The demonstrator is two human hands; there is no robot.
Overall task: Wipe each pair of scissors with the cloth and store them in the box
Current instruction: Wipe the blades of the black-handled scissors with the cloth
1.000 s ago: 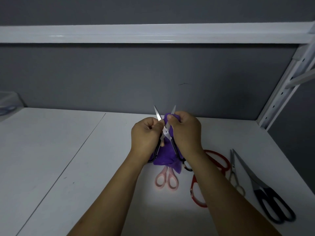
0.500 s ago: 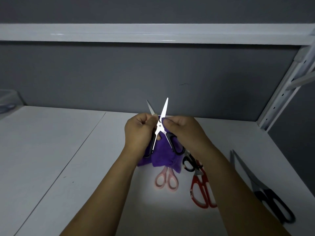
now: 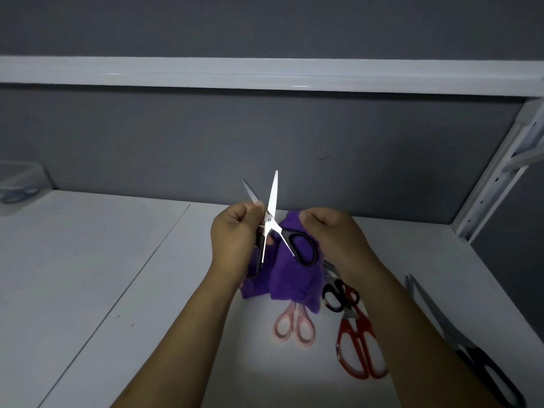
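Currently, left hand (image 3: 232,240) grips the black-handled scissors (image 3: 272,213) above the counter (image 3: 117,260), blades splayed, tips up; right hand (image 3: 332,234) pinches the purple cloth (image 3: 288,278) behind them. I judge the risk: fingers slipping onto open edges, cloth snagging at the pivot.

The scene is dimly lit overall. A brighter pool is recorded on the table (image 3: 259,372) at lower centre, fading outward. Glare is noted on the scissor blades (image 3: 273,195). The shelf rail (image 3: 265,75) is slightly bowed by wide-angle distortion. The box (image 3: 17,181) is rendered soft, murky.
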